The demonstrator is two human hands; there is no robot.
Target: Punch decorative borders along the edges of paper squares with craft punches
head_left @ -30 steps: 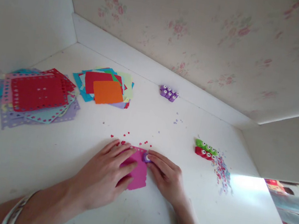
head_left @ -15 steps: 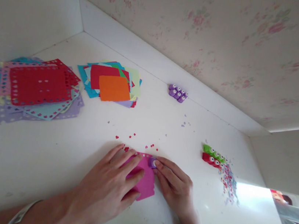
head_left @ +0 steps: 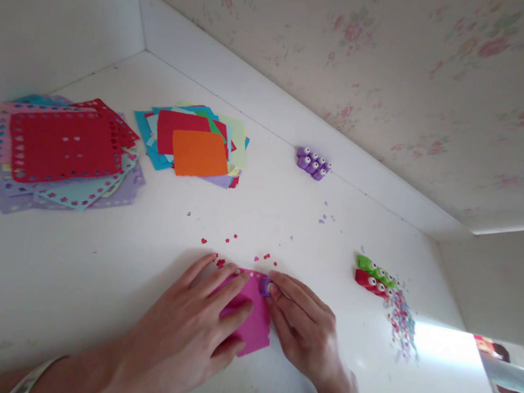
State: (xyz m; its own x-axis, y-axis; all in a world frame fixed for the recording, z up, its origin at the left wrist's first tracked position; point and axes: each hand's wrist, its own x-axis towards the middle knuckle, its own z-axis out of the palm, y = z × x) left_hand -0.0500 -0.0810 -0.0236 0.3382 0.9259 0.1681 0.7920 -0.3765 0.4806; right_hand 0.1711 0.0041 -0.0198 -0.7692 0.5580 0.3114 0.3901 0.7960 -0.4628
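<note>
A pink sheet of paper lies on the white table, with small shapes punched along its far edge. My left hand rests on its left part, fingers spread and holding it down. At the sheet's upper right edge sits a small purple paper punch. My right hand pinches this punch between thumb and fingers, partly hiding it. Tiny red paper cutouts are scattered just beyond the sheet, close to my left fingertips.
Punched sheets are piled at the left, beside a stack of coloured paper. Purple punches stand near the wall. Green punches and red punches are at the right, next to a heap of confetti.
The purple punch has shifted very slightly down along the sheet's edge, and my right thumb and fingers have changed position around it. My left hand stays in place on the paper.
</note>
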